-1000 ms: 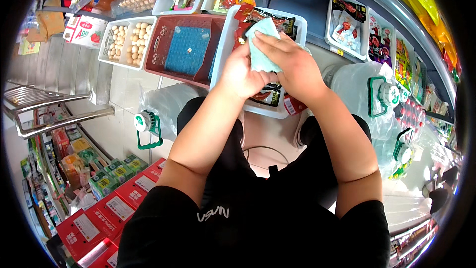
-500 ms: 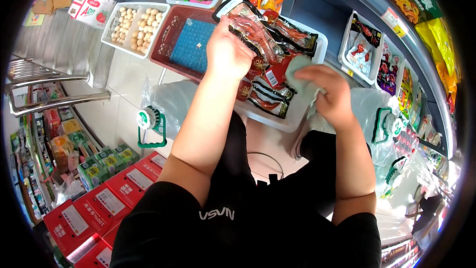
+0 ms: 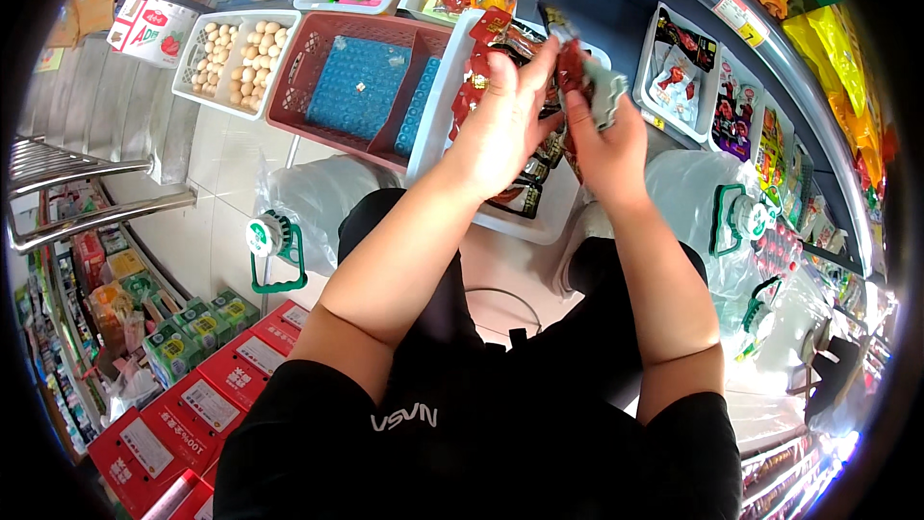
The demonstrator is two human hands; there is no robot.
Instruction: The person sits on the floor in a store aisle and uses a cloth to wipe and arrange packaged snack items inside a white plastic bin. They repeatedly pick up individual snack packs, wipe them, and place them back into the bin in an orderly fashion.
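My left hand (image 3: 500, 120) and my right hand (image 3: 604, 140) meet above a white tray (image 3: 539, 226) that holds several dark and red snack packets. Between the fingers of both hands is a red snack packet (image 3: 570, 65), lifted off the tray. My left fingers press on its left side. A crumpled pale green cloth (image 3: 610, 89) is bunched in my right hand, against the packet's right side. More red packets (image 3: 478, 72) lie in the tray behind my left hand. My forearms hide much of the tray.
A red basket (image 3: 310, 87) with a blue liner sits left of the tray, and white trays of eggs (image 3: 231, 53) beyond it. Water jugs with green handles (image 3: 279, 236) (image 3: 733, 217) stand on the floor. Red cartons (image 3: 192, 409) lie lower left. Shelves of snack bags (image 3: 770, 135) run along the right.
My right hand with the cloth has come back left and up to meet my left hand. The left hand now has a single red packet raised between both hands.
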